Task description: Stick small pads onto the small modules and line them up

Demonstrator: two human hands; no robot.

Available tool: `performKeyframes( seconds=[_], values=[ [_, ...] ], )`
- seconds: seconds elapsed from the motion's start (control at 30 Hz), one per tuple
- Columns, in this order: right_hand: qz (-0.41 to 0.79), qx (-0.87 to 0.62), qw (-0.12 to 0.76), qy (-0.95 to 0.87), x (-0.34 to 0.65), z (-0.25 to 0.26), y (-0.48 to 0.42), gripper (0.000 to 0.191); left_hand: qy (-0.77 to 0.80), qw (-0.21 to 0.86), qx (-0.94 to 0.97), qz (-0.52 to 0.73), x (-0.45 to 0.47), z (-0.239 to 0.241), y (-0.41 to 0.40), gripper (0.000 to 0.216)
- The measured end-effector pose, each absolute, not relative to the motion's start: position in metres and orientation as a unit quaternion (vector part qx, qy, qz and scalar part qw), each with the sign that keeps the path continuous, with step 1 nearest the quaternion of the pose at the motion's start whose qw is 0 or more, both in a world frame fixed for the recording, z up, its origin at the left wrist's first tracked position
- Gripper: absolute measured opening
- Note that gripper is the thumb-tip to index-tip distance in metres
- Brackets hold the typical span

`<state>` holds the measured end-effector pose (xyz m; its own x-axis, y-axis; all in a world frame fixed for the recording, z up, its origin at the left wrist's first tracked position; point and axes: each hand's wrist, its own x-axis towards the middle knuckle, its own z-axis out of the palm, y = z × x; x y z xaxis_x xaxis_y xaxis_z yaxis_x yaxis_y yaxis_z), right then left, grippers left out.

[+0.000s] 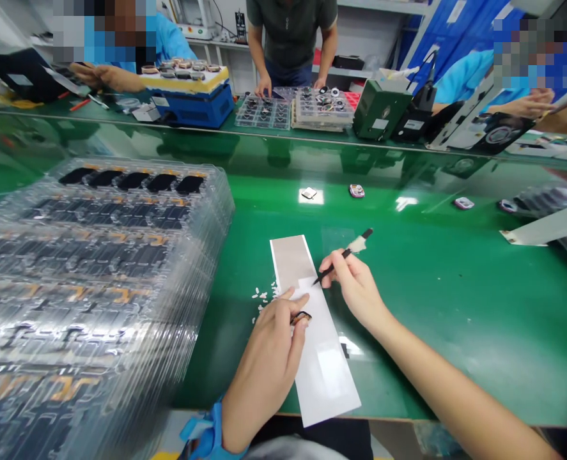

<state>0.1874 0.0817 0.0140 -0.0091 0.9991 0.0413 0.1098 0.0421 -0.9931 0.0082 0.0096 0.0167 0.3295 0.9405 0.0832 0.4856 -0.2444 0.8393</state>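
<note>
At the white strip (326, 364)
Left hand (270, 338) pinches a black-rimmed part (303, 317) over it; right hand (356, 286) clamps fingers on a pointed tool (358, 244) at its edge.

A glossy green bench top (475, 345) spans the scene from left to right, with white glare (406, 203) lying across its far half. Beyond, metal shelving (383, 6) stands against a pale grey wall (376, 37), with blue panels or bins (460, 41) at far right. A light side table (225, 45) stands far left of centre; pale floor (176, 423) shows along the near edge.
</note>
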Motion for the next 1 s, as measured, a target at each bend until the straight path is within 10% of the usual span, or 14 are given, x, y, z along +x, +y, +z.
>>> performKeyframes(
  seconds=[1.0],
  values=[
    [0.527, -0.51, 0.511, -0.448, 0.173, -0.001, 0.081, 0.048, 0.497, 0.236, 0.804, 0.226, 0.012, 0.012, 0.015, 0.023]
  ],
)
